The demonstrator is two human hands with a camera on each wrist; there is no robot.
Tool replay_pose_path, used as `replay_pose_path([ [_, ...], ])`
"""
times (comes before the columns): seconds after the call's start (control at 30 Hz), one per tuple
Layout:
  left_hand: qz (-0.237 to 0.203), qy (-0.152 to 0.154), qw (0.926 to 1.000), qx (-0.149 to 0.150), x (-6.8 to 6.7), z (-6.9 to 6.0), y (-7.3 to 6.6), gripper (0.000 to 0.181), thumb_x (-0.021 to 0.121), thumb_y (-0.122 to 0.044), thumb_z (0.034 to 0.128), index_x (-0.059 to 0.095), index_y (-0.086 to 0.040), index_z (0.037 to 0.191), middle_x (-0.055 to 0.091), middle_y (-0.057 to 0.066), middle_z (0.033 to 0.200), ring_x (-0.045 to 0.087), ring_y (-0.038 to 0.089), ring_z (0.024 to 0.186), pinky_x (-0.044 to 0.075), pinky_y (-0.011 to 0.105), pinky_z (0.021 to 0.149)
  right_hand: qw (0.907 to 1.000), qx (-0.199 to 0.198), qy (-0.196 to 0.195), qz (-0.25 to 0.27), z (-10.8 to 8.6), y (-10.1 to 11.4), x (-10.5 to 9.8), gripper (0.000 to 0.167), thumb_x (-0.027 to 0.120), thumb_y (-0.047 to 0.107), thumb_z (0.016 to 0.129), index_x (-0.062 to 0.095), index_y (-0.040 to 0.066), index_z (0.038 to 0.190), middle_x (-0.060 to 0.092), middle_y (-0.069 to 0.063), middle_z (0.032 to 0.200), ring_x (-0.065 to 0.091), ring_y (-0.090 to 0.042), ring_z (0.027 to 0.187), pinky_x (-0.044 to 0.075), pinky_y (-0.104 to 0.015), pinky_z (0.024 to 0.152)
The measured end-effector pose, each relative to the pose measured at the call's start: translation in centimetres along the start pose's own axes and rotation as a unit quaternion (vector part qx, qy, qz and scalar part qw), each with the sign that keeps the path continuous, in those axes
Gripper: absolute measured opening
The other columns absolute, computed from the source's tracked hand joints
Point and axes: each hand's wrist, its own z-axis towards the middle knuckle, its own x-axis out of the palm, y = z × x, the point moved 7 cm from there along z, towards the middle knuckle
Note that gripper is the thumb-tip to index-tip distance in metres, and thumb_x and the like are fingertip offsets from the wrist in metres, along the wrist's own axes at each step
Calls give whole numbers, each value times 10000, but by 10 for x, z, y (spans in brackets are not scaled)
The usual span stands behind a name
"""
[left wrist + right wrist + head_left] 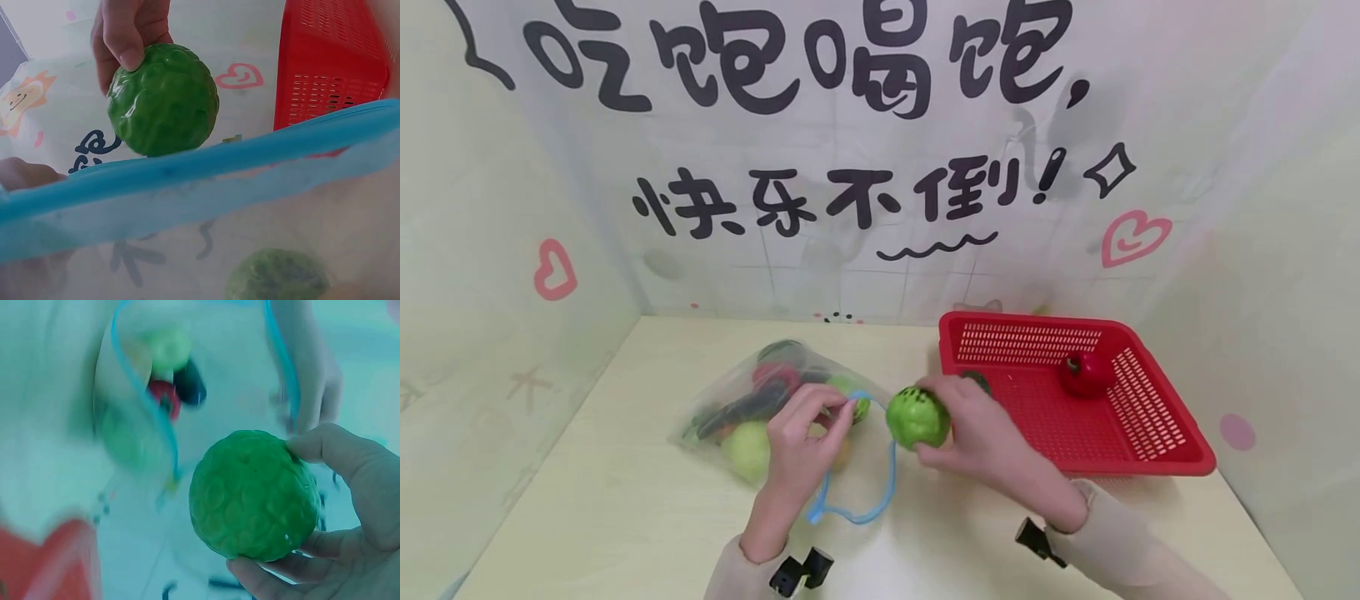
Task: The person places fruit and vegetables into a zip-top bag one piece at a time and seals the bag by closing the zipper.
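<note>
A clear bag [700, 400] with a blue rim [156, 175] lies on the table, holding several fruits and vegetables, among them a dark eggplant [758, 403] and a pale green round one [748, 450]. My left hand [801, 446] pinches the blue rim between thumb and fingers. In my right hand [981, 429], a bumpy green ball-shaped vegetable [917, 417] is gripped by the fingertips, just right of the bag's mouth and in the air. The right wrist view shows the thumb and fingers around this green vegetable [253, 495].
A red basket [1206, 458] stands at the right, with a red bell pepper [1087, 374] inside and a dark green item [976, 381] near its left side, partly behind my right hand. A printed curtain [850, 283] hangs behind the table.
</note>
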Motion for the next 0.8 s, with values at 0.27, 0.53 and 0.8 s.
replay_pose_path([
  [0.27,-63,20,10000,-57,-1,2,-1,176,623,-116,872,637,5,744,622,104,750,588,175,581,498,143,483,9879,-1526,71,273,-1,47,42,638,788,240,690,507,74,1239,564,-61,1181,524,-173,1038,521,-226,787],
  [0.53,108,-96,9999,5,-5,4,-2,254,606,-191,906,645,-5,737,627,94,741,584,175,589,497,162,489,9813,-1921,-113,9,5,67,73,713,780,185,685,466,11,1302,521,-120,1276,512,-241,1062,535,-230,767],
  [0.8,406,-141,9988,228,-4,4,-7,261,614,-197,902,653,-17,717,636,75,717,601,191,618,511,226,556,9741,-2203,-466,-178,16,67,101,736,743,99,689,424,-48,1336,469,-162,1352,457,-277,1195,409,-325,1009],
])
